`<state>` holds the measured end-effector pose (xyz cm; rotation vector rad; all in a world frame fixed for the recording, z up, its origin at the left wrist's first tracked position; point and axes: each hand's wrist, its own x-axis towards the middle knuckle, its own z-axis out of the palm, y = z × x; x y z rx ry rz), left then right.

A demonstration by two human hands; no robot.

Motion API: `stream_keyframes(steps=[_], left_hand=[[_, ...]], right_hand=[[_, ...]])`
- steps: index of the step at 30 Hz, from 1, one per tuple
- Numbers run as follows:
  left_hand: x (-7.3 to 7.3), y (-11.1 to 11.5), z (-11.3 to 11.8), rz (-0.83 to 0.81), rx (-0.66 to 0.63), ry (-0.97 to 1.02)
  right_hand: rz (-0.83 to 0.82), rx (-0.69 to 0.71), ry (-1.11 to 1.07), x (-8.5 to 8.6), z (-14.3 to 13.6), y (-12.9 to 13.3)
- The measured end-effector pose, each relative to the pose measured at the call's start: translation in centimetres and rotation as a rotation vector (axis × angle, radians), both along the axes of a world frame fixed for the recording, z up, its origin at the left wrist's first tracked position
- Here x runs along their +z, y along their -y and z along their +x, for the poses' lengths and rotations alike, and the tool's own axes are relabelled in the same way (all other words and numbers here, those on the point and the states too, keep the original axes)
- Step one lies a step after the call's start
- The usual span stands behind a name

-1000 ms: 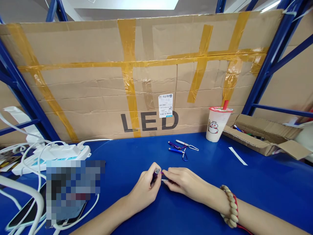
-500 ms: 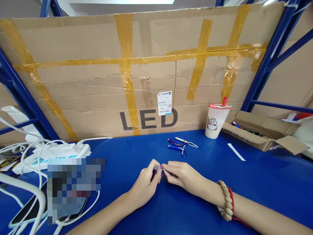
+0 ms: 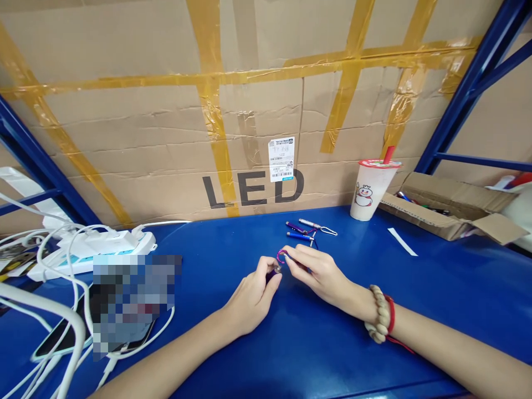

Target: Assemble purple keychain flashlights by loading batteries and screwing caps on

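Left hand (image 3: 252,296): thumb and index finger closed in a pinch on a small purple cylinder (image 3: 272,274), its silvery end poking out at the fingertips, the rest of it mostly hidden in my grip. The other fingers curl in below.

Right hand (image 3: 319,272): thumb and forefingers drawn together, pinching a glossy purple loop (image 3: 279,258) by its near side, just above the silvery end. Whether loop and cylinder are joined, I cannot tell. A dark sliver shows under my right fingers; too covered to name. Wooden-bead bracelet (image 3: 380,316) and red cord (image 3: 390,315) on that wrist.

Just beyond my right fingertips, a small cluster on the blue tabletop (image 3: 332,357): silver stick (image 3: 308,224) with a wire clip, purple stick (image 3: 295,228), blue stick (image 3: 297,236), lying close together.

Farther out and to the right of my fingers: lidded cup (image 3: 369,191) with a red straw, upright; a white strip (image 3: 402,242) lying flat; an open cardboard box (image 3: 418,214) with pen-like items inside.

Well left of my left fingers: white power strip (image 3: 143,248), tangled white cables (image 3: 77,327), a dark phone-like slab (image 3: 56,339), part of that area blurred. Beyond everything, a taped cardboard panel (image 3: 145,144) lettered LED.
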<state>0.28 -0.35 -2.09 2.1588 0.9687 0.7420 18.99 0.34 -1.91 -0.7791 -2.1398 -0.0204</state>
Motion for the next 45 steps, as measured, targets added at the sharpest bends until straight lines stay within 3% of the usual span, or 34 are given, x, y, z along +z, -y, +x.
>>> stream_keyframes(steps=[11, 19, 24, 28, 35, 45], left_hand=[[-0.3, 0.0, 0.1, -0.021, 0.080, 0.059], [0.1, -0.2, 0.2, 0.008, 0.208, 0.011], [-0.3, -0.4, 0.2, 0.005, 0.162, -0.069], [-0.9, -0.7, 0.3, 0.010, 0.161, -0.083], [-0.8, -0.6, 0.3, 0.064, 0.236, -0.108], [-0.7, -0.5, 0.6, 0.126, 0.332, -0.076]], right_hand=[[0.012, 0.027, 0.069, 0.0, -0.3, 0.2], [-0.117, 0.016, 0.107, 0.3, 0.1, 0.2], [-0.327, 0.079, 0.165, 0.7, 0.4, 0.2], [-0.373, 0.109, 0.218, 0.7, 0.3, 0.3], [-0.336, 0.081, 0.283, 0.6, 0.3, 0.1], [-0.318, -0.093, 0.453, 1.5, 0.3, 0.2]])
